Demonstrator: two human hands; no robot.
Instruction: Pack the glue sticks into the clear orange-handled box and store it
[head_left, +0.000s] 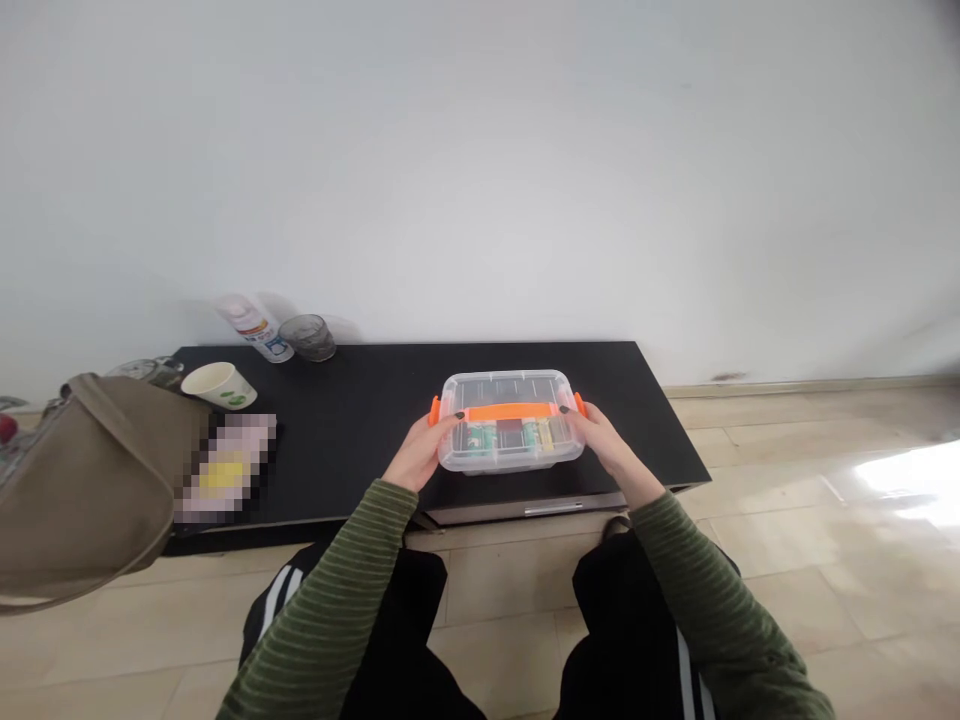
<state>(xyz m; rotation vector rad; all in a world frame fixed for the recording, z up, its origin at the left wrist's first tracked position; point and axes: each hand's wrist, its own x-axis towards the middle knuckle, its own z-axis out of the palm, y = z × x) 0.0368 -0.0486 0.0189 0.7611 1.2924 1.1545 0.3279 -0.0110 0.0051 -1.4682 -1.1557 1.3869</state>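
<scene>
A clear plastic storage box [510,455] with an orange carry handle [510,411] and orange side clips is between my hands, at the front of the black table. Through its lid I see small green, yellow and dark red items, too unclear to name. My left hand [420,450] grips the left end, its thumb on top of the lid. On the right end my right hand [604,440] does the same, thumb near the orange clip. The fingers beneath the box are mostly hidden. I cannot tell whether its base touches the table.
On the left of the black table [375,400] stand a spray can [259,330], a grey glass [309,338] and a paper cup [219,386]. A brown bag [97,470] and a blurred-out packet [229,465] lie nearer. A drawer [517,510] sits below the front edge; a wall rises behind.
</scene>
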